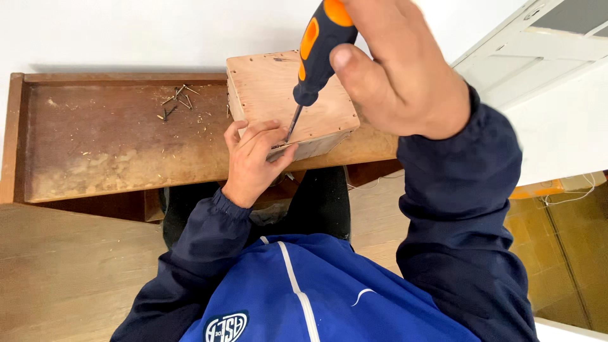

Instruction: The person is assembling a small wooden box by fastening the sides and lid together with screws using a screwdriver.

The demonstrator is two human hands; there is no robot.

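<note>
- Here, one small square box of pale plywood stands on the front edge of a long brown wooden tray.
- The right hand is clamped around one black and orange screwdriver, its tip on the box top.
- The left hand presses its fingers together on the near corner of the box.
- Several small dark screws lie loose on the tray, too small to count.
- A round white badge sits on the blue jacket.
</note>
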